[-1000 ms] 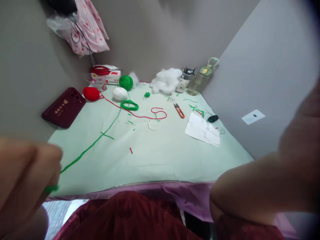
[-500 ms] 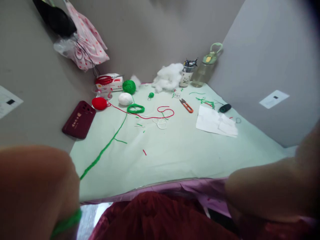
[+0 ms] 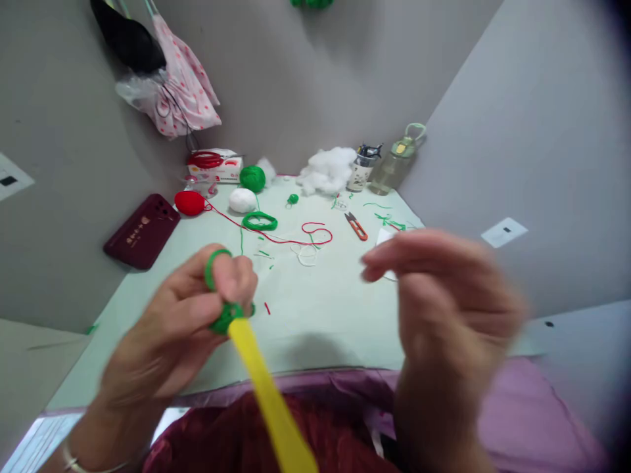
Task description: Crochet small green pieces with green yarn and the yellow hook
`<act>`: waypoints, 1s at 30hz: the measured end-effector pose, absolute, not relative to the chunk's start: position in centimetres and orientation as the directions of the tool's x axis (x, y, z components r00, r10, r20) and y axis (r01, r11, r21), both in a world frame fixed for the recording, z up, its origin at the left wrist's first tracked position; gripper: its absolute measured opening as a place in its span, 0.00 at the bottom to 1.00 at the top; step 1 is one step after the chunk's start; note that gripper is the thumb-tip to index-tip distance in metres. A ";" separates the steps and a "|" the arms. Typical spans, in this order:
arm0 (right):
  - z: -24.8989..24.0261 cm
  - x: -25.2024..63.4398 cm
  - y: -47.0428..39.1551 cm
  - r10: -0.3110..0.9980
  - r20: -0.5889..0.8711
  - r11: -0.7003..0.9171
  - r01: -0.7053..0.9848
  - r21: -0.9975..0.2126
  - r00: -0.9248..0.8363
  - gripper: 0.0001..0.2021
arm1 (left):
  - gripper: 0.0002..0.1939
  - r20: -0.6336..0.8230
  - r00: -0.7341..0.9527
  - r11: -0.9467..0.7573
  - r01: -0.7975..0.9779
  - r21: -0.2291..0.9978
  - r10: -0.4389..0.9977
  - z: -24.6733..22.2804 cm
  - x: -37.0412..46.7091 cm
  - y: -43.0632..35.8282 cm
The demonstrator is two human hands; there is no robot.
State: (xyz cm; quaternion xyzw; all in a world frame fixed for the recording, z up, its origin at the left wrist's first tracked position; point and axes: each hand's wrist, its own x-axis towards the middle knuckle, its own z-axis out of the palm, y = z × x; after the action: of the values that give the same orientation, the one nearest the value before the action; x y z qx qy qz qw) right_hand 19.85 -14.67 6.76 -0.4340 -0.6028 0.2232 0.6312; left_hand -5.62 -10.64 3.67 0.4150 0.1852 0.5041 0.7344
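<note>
My left hand is closed in a pinch on a small piece of green crochet. Green yarn loops round one of its fingers. From the crochet a flat yellow handle, apparently of a crochet hook, slants down towards me; its tip is hidden. To the right, my right hand hangs above the table, blurred, with fingers stretched and nothing visible in it. A strand leads from the left hand back to a green yarn coil.
Behind lie a red yarn ball, white ball, green ball, stuffing and orange thread snips. A phone leans at left. A pen cup and bottle stand at the back right.
Both hands have come up from the lower edges into the middle of view. The left now shows the green crochet and yellow handle. The camera view has shifted slightly.
</note>
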 end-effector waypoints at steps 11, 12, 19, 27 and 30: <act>-0.2 16.1 -13.2 0.852 0.491 0.494 0.032 -0.869 0.181 0.08 | 0.08 -0.063 0.482 0.295 -0.424 0.856 0.874 1.7 0.4 -10.2; -0.1 16.3 -13.2 0.852 0.496 0.499 0.027 -0.866 0.165 0.07 | 0.08 -0.057 0.491 0.294 -0.421 0.858 0.869 1.7 0.2 -10.0; 0.1 16.9 -14.0 0.782 0.610 0.580 0.210 -0.787 0.128 0.12 | 0.11 -0.032 0.519 0.264 -0.380 0.886 0.854 1.6 -0.3 -9.7; -1.4 15.9 -14.7 0.596 0.802 0.635 0.590 -0.500 0.037 0.25 | 0.19 -0.013 0.363 0.107 -0.240 0.965 0.932 1.1 -0.1 -10.3; -1.8 15.6 -14.8 0.595 0.804 0.637 0.605 -0.478 0.009 0.27 | 0.19 -0.026 0.320 0.111 -0.250 0.962 0.947 1.1 0.1 -10.6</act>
State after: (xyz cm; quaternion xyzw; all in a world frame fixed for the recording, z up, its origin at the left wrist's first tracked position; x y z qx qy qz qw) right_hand 15.56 -14.76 -1.81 -0.4261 -0.7039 -0.0042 0.5684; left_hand 0.13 -10.60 1.12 0.4838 0.3603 0.4586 0.6526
